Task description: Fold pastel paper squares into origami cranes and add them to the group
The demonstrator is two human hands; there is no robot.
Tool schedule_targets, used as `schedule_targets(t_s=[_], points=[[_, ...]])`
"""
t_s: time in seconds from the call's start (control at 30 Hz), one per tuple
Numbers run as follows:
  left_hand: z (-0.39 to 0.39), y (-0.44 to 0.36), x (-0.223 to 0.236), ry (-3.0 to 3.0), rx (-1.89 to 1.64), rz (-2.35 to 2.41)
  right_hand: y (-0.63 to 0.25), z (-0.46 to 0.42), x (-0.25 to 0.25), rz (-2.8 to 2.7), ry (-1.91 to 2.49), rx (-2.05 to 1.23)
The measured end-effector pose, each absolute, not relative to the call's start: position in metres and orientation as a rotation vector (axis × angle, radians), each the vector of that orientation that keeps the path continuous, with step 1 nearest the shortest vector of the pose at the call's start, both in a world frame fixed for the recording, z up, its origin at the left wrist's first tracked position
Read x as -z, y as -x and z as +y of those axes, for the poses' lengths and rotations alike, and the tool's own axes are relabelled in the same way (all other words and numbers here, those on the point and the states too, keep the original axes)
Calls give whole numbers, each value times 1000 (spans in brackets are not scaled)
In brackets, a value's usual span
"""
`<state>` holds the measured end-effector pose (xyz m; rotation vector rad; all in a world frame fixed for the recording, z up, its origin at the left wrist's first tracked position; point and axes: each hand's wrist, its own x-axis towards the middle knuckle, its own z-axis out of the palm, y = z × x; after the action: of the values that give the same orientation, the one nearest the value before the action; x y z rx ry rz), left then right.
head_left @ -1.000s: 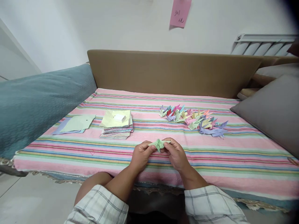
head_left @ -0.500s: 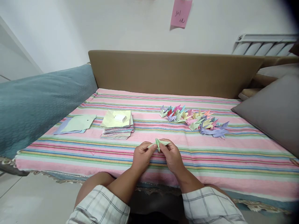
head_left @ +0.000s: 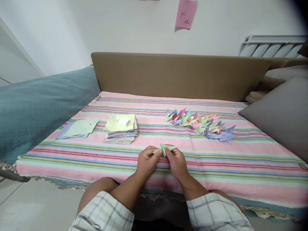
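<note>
Between my two hands is a light green folded paper crane [head_left: 163, 149], its narrow points spreading to the left and right. My left hand [head_left: 147, 160] pinches its left side between thumb and fingers. On the other side, my right hand [head_left: 177, 161] grips it the same way, and the thumbs nearly meet at the middle fold. Behind my right hand, several finished paper cranes [head_left: 184, 118] in many colours lie in a cluster. Left of my hands stands a stack of square paper [head_left: 120, 127], with a small white block [head_left: 124, 122] on top.
Loose green and purple sheets [head_left: 80, 127] lie at the left. All of this rests on a striped cloth [head_left: 96, 163] over a sofa seat. A brown backrest [head_left: 168, 75] rises behind, a blue armrest [head_left: 48, 99] on the left, a grey cushion [head_left: 279, 112] on the right.
The green paper crane has turned slightly in my fingers, its middle fold now leaning a little more. Both hands keep their pinch in nearly the same place.
</note>
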<state>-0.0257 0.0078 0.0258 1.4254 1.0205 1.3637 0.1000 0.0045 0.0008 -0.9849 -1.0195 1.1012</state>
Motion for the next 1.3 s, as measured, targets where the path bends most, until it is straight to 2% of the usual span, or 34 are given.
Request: schedule_targets(t_s=[0.5,0.93,1.13,1.3], points=[[4,15,-25,-1110,-1340,943,-92,5,6,-928,1111,-972],[9,19,-18,-1321,-1395,999,-87,2,1,-970,939,-1017],[8,14,-17,-1169,-1405,947,-90,1,-3,-1003,1098,-909],[9,16,-16,-1288,-1401,980,-88,1,-4,-1000,1091,-897]])
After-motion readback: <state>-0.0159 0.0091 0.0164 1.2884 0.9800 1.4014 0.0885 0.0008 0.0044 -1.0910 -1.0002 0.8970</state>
